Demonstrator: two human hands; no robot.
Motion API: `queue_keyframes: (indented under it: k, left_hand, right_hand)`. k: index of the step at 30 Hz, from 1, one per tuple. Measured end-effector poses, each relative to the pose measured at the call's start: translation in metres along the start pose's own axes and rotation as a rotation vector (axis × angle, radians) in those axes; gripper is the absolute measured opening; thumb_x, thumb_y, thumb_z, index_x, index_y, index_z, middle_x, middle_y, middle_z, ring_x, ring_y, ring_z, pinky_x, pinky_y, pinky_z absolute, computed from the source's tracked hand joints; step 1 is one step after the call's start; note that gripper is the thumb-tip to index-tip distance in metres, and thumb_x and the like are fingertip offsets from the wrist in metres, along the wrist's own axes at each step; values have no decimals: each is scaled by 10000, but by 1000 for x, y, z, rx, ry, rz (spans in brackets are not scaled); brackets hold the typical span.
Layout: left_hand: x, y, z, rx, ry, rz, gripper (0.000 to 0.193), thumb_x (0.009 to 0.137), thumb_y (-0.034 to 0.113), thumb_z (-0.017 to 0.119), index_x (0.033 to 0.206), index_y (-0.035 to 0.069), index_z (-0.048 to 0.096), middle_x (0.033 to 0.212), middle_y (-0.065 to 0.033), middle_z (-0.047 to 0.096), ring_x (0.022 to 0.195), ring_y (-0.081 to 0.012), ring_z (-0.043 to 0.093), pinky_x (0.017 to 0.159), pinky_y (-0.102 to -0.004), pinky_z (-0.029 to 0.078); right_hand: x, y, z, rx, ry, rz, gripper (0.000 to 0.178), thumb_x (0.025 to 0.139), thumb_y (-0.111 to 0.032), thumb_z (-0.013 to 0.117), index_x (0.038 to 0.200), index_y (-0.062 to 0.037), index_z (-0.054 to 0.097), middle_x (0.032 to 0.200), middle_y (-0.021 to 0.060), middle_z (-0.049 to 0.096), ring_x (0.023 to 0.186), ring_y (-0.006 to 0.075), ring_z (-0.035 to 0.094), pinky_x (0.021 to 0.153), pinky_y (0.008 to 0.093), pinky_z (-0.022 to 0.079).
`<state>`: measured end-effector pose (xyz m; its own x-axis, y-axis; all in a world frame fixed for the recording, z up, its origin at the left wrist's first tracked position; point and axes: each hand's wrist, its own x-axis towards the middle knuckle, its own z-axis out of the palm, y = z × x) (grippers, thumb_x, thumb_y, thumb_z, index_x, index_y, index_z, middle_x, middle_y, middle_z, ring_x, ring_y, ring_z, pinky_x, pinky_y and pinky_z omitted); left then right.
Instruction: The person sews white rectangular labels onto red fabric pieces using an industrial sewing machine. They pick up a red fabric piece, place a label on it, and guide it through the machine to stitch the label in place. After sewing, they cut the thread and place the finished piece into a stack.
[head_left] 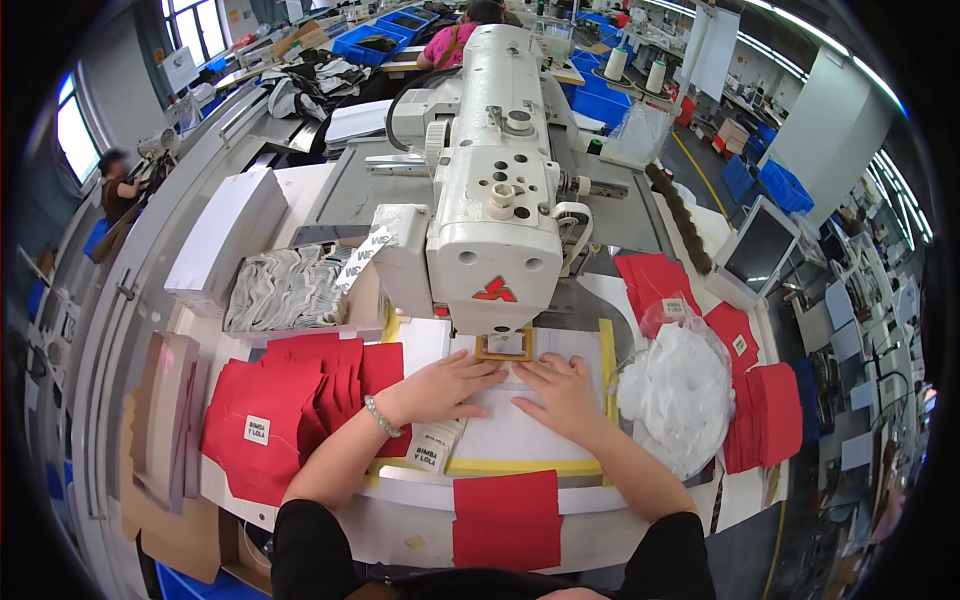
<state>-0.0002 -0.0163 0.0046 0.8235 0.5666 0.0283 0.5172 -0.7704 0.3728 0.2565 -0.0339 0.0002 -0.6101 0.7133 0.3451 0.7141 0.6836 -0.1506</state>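
Black sleeves (312, 550) nearest, lower edge of frame. Left hand (450, 387) palm down at centre, beaded bracelet (380, 416) at wrist, fingers spread on white sheet (525, 435). Right hand (560, 393) also palm down on it, fingers spread. Both hands' fingertips close by brass-coloured frame (484, 347), beneath white sewing machine (495, 245). Red fabric stack (285, 400) left of centre; white plastic bag (675, 400) right of centre.

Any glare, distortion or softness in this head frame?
Head view: straight edges bow toward the black rim; the far-left window and upper-right ceiling lights glare white; the sewing machine, left hand and right hand look fairly sharp.
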Motion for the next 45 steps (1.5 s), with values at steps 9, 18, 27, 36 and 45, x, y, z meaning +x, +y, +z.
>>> queue_keyframes:
  k: [9,18,27,36,45]
  left_hand:
    - [1,5,15,-12,87,86,689,941,429,581,1495,89,351,1537,-174,345,1416,-322,343,1189,-443,253]
    - [2,9,12,-19,133,57,725,920,437,607,1444,-15,392,1475,-200,421,1386,-306,393,1171,-427,297]
    - [0,2,10,54,133,41,743,902,461,608,1394,-66,430,1421,-199,470,1342,-300,437,1165,-395,309]
    - [-3,5,13,109,184,6,806,868,527,616,1392,-55,428,1368,-213,488,1347,-359,409,1145,-434,326]
    - [1,4,20,288,165,-246,907,851,686,529,1446,17,384,1386,-291,416,1336,-446,370,1137,-560,239]
  right_hand:
    - [-1,1,0,99,-74,57,477,827,-348,713,1222,-93,635,1247,24,642,1123,211,532,932,455,335]
    - [2,-4,-6,175,-74,80,469,792,-303,745,1197,-84,658,1259,31,657,1080,222,551,916,400,334]
    - [3,-6,-7,176,-110,39,498,828,-325,708,1262,-93,628,1345,22,607,1070,219,523,916,379,334]
    - [2,-7,-4,100,-82,-6,496,849,-348,686,1270,-96,611,1327,11,598,1072,203,501,887,381,338]
    - [3,-6,-3,107,-104,16,489,850,-346,686,1278,-124,606,1341,7,597,1074,226,501,902,399,321]
